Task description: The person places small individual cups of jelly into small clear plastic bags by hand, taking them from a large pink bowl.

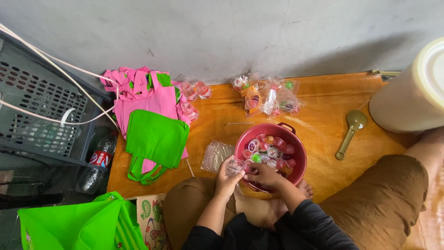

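Floor: orange-brown mat point(323, 115) spread against a grey wall point(231, 32); the person sits cross-legged on it.
Left hand: the left hand point(226, 178) pinches a small clear plastic bag point(236, 165), fingers closed on it, just at the near-left rim of the bowl.
Right hand: the right hand point(264, 176) is curled at the bowl's near rim, touching the bag's side; whether it grips anything I cannot tell.
Bag's lie: too crumpled and hidden by fingers to tell its long axis or which way its mouth points.
Bowl: dark red bowl point(298, 159) with small handles, full of little coloured jelly cups point(270, 148).
Left of the bowl: stack of clear bags point(215, 155) lying flat, then green and pink cloth bags point(155, 134) piled together.
Far side: filled packets point(270, 97) of cups near the wall.
Right: olive spoon point(351, 129), handle pointing toward the person, beside a large cream container point(411, 92).
Far left: grey crate point(41, 115) and a soda bottle point(99, 159).
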